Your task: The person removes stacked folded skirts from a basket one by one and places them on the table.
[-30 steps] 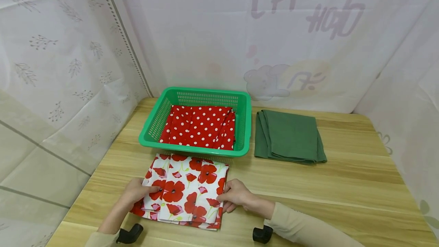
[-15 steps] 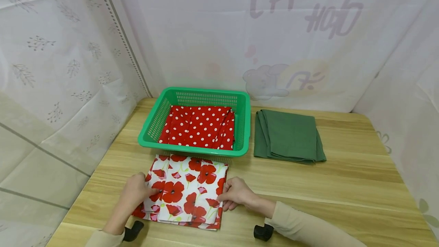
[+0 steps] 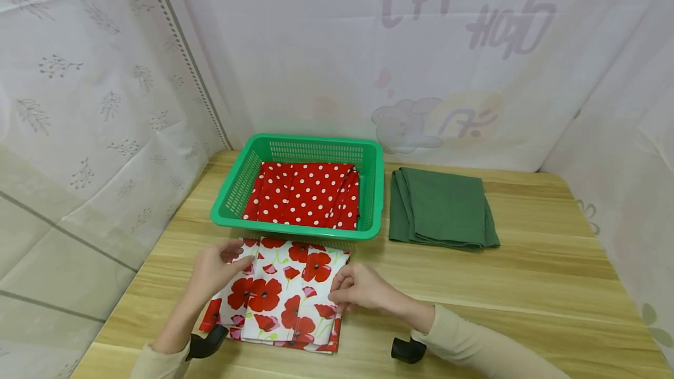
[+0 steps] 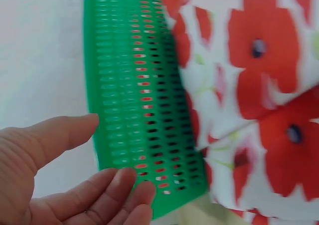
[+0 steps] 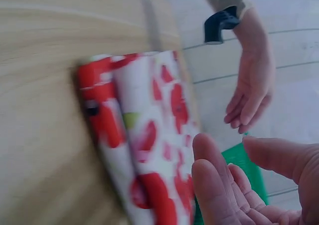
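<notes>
A folded white cloth with red poppies point(image 3: 279, 297) lies flat on the table in front of the green basket. My left hand point(image 3: 213, 268) hovers over its left edge; in the left wrist view the thumb and fingers point(image 4: 117, 185) stand apart with nothing between them. Over the cloth's right edge is my right hand point(image 3: 363, 287). The right wrist view shows a gap between its thumb point(image 5: 276, 155) and loosely bent fingers, and no cloth in it. Seen from the side there, the poppy cloth point(image 5: 154, 115) has several stacked layers.
Behind the poppy cloth stands the green plastic basket point(image 3: 295, 230), with a folded red polka-dot cloth point(image 3: 310, 195) inside. To the basket's right lies a folded dark green cloth point(image 3: 447, 206). Printed curtains point(image 3: 295, 63) border the wooden table point(image 3: 526, 285) at the back and sides.
Both hands have let go of the poppy cloth's side edges. The left hand has risen and moved toward the basket; the right has lifted slightly. The cloth stays in place.
</notes>
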A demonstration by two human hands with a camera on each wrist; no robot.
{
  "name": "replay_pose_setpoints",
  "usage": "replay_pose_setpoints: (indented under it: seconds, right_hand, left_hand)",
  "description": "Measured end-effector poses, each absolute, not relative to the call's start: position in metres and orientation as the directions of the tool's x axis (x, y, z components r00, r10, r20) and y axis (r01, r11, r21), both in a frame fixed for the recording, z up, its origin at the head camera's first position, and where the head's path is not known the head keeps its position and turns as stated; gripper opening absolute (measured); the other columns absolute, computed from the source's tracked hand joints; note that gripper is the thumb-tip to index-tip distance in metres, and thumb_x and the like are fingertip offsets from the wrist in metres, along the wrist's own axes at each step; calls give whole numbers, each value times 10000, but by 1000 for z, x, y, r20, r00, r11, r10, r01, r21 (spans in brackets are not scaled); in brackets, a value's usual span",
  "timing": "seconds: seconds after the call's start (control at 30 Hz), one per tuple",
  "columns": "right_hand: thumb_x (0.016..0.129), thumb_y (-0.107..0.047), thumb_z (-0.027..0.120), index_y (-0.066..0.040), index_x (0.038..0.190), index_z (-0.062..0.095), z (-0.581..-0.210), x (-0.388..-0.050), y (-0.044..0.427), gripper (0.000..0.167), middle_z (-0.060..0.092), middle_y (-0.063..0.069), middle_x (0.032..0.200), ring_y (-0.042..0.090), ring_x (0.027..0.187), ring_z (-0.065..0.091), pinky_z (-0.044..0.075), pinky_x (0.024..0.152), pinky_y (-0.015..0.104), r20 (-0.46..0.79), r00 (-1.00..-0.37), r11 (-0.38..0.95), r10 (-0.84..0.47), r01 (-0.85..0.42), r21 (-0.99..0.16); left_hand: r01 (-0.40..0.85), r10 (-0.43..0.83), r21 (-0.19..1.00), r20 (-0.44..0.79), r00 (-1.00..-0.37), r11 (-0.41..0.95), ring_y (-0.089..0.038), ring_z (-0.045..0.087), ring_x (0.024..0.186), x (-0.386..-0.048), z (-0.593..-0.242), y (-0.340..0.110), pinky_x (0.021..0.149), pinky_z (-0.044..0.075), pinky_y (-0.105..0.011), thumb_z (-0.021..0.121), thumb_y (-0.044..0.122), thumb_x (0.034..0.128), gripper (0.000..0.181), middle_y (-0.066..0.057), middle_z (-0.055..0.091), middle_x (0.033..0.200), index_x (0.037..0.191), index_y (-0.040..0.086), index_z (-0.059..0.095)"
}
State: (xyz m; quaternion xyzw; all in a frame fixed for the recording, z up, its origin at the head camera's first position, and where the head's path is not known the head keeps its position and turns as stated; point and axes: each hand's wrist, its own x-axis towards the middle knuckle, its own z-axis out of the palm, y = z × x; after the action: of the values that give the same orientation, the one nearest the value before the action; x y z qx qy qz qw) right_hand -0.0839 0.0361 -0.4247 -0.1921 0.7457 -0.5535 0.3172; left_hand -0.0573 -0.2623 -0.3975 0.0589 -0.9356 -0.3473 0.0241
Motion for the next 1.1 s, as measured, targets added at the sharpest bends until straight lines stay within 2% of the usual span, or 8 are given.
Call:
replay_pose_setpoints:
  seconds: [0.1,0.27,0.33,0.53,0.77,0.87,1.0,1.1]
  right_hand:
    - [818,-63,703,17,810,639,-413,-89,37,102,668,135,684,311,620,670,558,561,381,-229,-727,283,-648,50,-958]
    - [840,-77,689,36,862,635,-400,-100,40,127,674,178,739,330,660,675,563,615,417,-198,-744,235,-638,57,-970]
    - [848,-75,680,46,884,632,-396,-105,40,135,674,183,752,340,677,675,562,631,429,-189,-751,217,-633,62,-974]
    - [866,-67,654,69,915,627,-387,-123,37,147,672,210,787,322,692,679,557,660,448,-160,-765,175,-624,62,-983]
    - [882,-75,637,70,944,607,-369,-145,33,160,675,144,783,279,728,688,566,672,381,-159,-808,141,-568,95,-986]
    - [888,-83,634,67,956,607,-364,-155,31,167,678,138,788,263,731,689,566,673,351,-154,-831,141,-535,92,-986]
    - [892,-87,630,63,967,616,-360,-167,28,169,682,156,803,295,753,687,562,699,387,-153,-857,140,-492,96,-986]
    - [891,-86,630,61,969,620,-358,-173,26,166,681,169,817,324,773,681,561,706,390,-157,-869,139,-469,103,-985]
  left_hand:
    - [-57,-138,692,63,-988,719,-359,627,881,-62,-389,-262,774,539,-411,710,95,821,358,-243,652,963,1092,-114,605]
    - [-35,-155,704,107,-982,709,-343,647,863,-72,-377,-266,694,497,-152,695,95,835,340,-228,659,959,1098,-103,610]
    - [-39,-158,707,104,-982,706,-344,653,870,-77,-374,-267,675,467,-106,690,112,843,357,-227,662,967,1117,-102,604]
    - [-82,-134,741,11,-991,667,-338,615,982,-94,-363,-267,727,473,-191,653,217,887,431,-218,638,1073,1196,-72,568]
    - [-103,-115,788,-41,-992,607,-357,575,1061,-122,-350,-266,744,448,-127,629,228,906,486,-263,590,1166,1253,-93,516]
    - [-128,-122,788,-67,-990,603,-368,557,1086,-136,-346,-266,820,486,-243,617,224,909,491,-273,572,1194,1263,-96,504]
    - [-177,-130,792,-124,-984,584,-380,507,1141,-154,-343,-266,947,430,-441,602,223,912,501,-277,538,1243,1283,-92,484]
    - [-207,-144,794,-151,-978,572,-378,486,1155,-164,-342,-265,978,396,-469,603,227,910,497,-272,530,1257,1281,-84,493]
